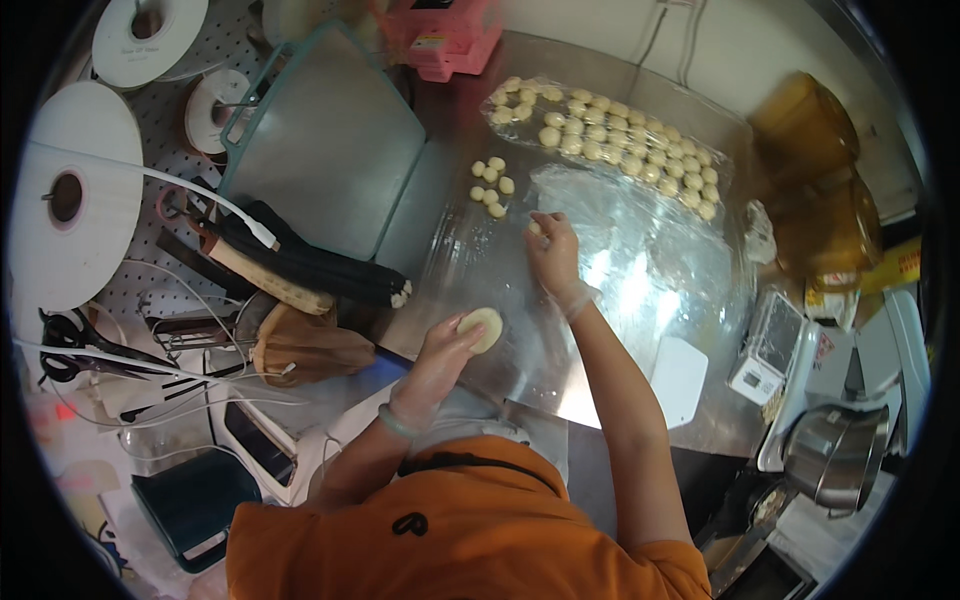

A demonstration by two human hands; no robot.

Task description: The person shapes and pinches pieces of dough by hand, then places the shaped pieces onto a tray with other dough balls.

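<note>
In my gloved left hand (439, 356) I hold a flattened round of dough (484, 328), thumb lying across its face. My right hand (553, 251), in a clear glove, pinches a small dough ball (535, 228) between thumb and fingers above the steel worktop (517, 292). Left of that hand, several loose dough balls (491, 180) lie in a small cluster. Farther back, rows of dough balls (619, 131) sit under clear plastic film. A crumpled plastic sheet (600, 199) lies in front of those rows.
A white dough scraper (679, 382) lies near my right forearm. A green-edged board (330, 142) leans at left beside a black-sleeved bundle (300, 247). A pink machine (442, 37) stands at the back. Amber containers (821, 217), a small white device (761, 375) and a steel bowl (836, 454) are at right.
</note>
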